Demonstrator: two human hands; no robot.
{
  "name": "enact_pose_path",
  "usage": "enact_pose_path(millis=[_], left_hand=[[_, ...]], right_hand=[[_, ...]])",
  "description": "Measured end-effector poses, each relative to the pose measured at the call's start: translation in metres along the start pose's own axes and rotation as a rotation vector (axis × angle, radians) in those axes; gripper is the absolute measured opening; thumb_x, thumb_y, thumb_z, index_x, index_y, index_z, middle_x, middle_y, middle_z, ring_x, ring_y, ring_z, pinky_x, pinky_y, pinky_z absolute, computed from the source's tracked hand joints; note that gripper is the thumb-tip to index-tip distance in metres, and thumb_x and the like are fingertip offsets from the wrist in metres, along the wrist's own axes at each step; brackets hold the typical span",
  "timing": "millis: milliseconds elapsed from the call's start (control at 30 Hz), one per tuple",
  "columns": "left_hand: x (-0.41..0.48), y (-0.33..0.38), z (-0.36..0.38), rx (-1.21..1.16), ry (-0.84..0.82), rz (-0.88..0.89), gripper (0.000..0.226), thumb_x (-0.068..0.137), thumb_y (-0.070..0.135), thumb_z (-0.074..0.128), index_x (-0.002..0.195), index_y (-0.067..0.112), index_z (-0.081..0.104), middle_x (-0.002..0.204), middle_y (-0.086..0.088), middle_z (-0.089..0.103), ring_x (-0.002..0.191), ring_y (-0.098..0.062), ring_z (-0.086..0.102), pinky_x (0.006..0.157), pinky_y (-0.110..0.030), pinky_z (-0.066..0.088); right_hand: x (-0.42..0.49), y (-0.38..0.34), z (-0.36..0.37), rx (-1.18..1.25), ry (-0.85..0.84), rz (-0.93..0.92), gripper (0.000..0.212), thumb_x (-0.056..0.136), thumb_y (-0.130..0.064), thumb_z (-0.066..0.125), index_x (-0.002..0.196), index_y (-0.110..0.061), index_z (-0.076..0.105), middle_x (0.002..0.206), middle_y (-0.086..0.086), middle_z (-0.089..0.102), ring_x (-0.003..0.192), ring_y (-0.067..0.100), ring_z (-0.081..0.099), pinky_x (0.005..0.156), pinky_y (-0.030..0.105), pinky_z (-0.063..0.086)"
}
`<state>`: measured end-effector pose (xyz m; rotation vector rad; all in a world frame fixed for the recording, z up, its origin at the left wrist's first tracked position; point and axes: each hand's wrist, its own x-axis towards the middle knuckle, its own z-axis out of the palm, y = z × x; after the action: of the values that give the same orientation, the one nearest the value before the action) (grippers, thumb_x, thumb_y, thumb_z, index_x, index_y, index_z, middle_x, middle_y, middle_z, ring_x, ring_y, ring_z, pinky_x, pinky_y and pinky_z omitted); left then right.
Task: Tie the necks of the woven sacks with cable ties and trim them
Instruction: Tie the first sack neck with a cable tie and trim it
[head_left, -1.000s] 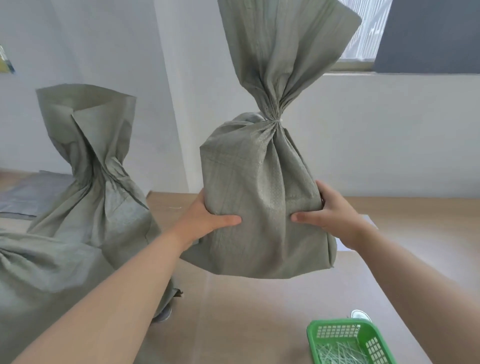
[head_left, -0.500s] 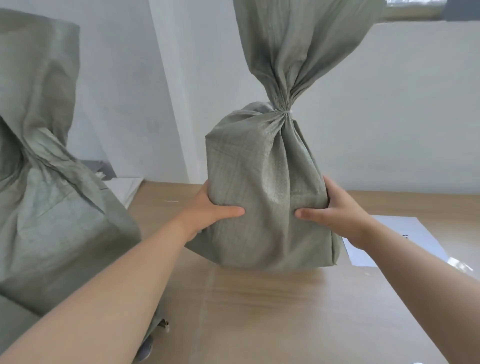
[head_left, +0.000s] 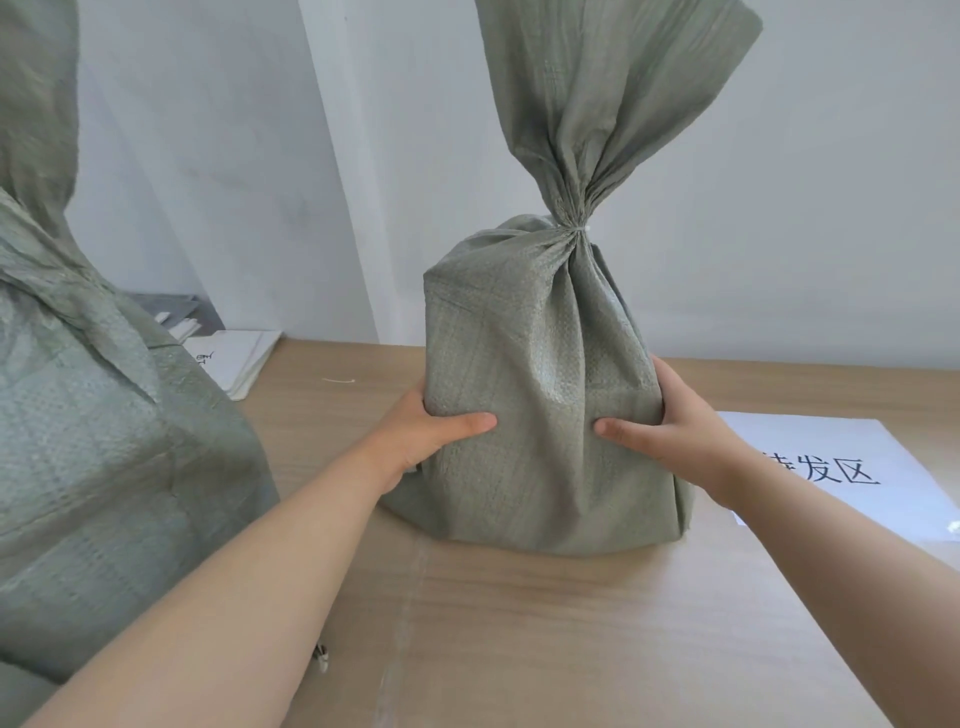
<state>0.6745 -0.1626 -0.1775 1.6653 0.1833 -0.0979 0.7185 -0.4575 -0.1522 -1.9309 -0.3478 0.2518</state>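
A filled grey-green woven sack (head_left: 540, 384) stands upright on the wooden table (head_left: 597, 634), its base resting on the surface. A white cable tie (head_left: 577, 227) cinches its neck, and the loose top fans out above. My left hand (head_left: 436, 431) grips the sack's left side, thumb across the front. My right hand (head_left: 670, 431) grips its right side the same way. A second grey-green sack (head_left: 98, 447) stands close at the left, its neck gathered; no tie shows on it.
A white sheet with printed characters (head_left: 831, 467) lies on the table right of the sack. Papers (head_left: 234, 358) lie at the back left by the white wall. A small offcut (head_left: 337, 380) lies behind the sack.
Both hands lowered the tied sack from the air onto the table, further back. The view shifted, so the green basket of ties dropped out of sight.
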Motion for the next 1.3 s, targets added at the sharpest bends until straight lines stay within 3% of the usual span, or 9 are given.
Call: enact_pose_path(millis=[133,233,367,500,667,800,900,1133,1300], left_hand=[[-0.001,0.001,-0.001,-0.019,0.038,0.043,0.081,0.059,0.014,0.096,0.131,0.012,0.058,0.118,-0.005,0.074,0.11,-0.019,0.071,0.096,-0.039,0.056],[-0.004,0.006,0.002,0.003,0.066,0.103,0.074,0.068,0.002,0.09,0.132,0.014,0.055,0.119,-0.004,0.073,0.109,-0.015,0.07,0.09,-0.031,0.058],[-0.006,0.009,0.003,-0.022,0.108,0.14,0.088,0.058,0.015,0.096,0.135,0.021,0.052,0.122,0.001,0.071,0.109,-0.011,0.069,0.094,-0.034,0.056],[-0.01,0.01,0.007,-0.038,0.144,0.159,0.088,0.06,0.01,0.094,0.135,0.021,0.051,0.122,0.001,0.07,0.106,-0.009,0.07,0.095,-0.036,0.056],[-0.022,0.013,0.006,-0.005,0.161,0.176,0.1,0.057,0.022,0.095,0.143,0.028,0.044,0.13,0.006,0.064,0.111,0.001,0.065,0.1,-0.034,0.054],[-0.041,0.018,0.008,0.078,0.198,0.166,0.113,0.051,0.044,0.095,0.148,0.04,0.037,0.148,0.015,0.049,0.139,-0.008,0.043,0.114,-0.04,0.038],[-0.06,0.025,0.009,0.092,0.238,0.144,0.118,0.063,0.034,0.094,0.156,0.034,0.022,0.159,0.011,0.032,0.144,-0.012,0.031,0.109,-0.031,0.03],[-0.112,0.051,0.012,0.138,0.277,0.162,0.114,0.063,0.035,0.093,0.155,0.028,0.027,0.16,0.008,0.032,0.145,-0.008,0.032,0.117,-0.032,0.029],[-0.172,0.073,0.03,0.019,0.298,0.2,0.106,0.06,0.04,0.088,0.151,0.03,0.035,0.153,0.012,0.041,0.133,-0.009,0.045,0.098,-0.023,0.038]], right_hand=[[-0.003,-0.003,-0.002,-0.025,0.012,-0.022,0.087,0.072,-0.027,0.088,0.14,-0.049,0.038,0.126,-0.025,0.059,0.118,0.003,0.058,0.102,0.042,0.05],[-0.006,-0.007,-0.003,-0.034,0.022,-0.038,0.093,0.071,-0.023,0.089,0.143,-0.049,0.035,0.132,-0.026,0.055,0.123,0.002,0.054,0.105,0.042,0.048],[-0.01,-0.013,-0.004,-0.054,0.021,-0.043,0.101,0.069,-0.023,0.089,0.148,-0.043,0.03,0.141,-0.021,0.05,0.129,0.004,0.05,0.11,0.043,0.044],[-0.014,-0.019,-0.004,-0.069,0.046,-0.023,0.109,0.076,-0.014,0.085,0.158,-0.027,0.015,0.151,-0.015,0.033,0.136,0.001,0.035,0.109,0.024,0.032],[-0.019,-0.023,-0.006,-0.141,0.07,-0.018,0.113,0.072,-0.024,0.088,0.158,-0.03,0.014,0.16,-0.009,0.028,0.146,0.007,0.027,0.12,0.042,0.03],[-0.029,-0.028,-0.006,-0.192,0.073,-0.027,0.115,0.07,-0.033,0.089,0.157,-0.033,0.013,0.162,-0.009,0.025,0.148,0.008,0.023,0.12,0.044,0.028],[-0.042,-0.036,-0.006,-0.203,0.071,-0.035,0.114,0.071,-0.032,0.088,0.157,-0.034,0.013,0.162,-0.011,0.021,0.148,0.007,0.02,0.121,0.043,0.026],[-0.085,-0.068,-0.007,-0.201,0.087,-0.023,0.113,0.071,-0.035,0.087,0.156,-0.038,0.013,0.162,-0.014,0.021,0.148,0.005,0.021,0.12,0.044,0.027],[-0.132,-0.105,0.0,-0.18,0.088,-0.038,0.109,0.073,-0.033,0.086,0.156,-0.037,0.016,0.16,-0.015,0.025,0.145,0.004,0.025,0.119,0.042,0.03]])
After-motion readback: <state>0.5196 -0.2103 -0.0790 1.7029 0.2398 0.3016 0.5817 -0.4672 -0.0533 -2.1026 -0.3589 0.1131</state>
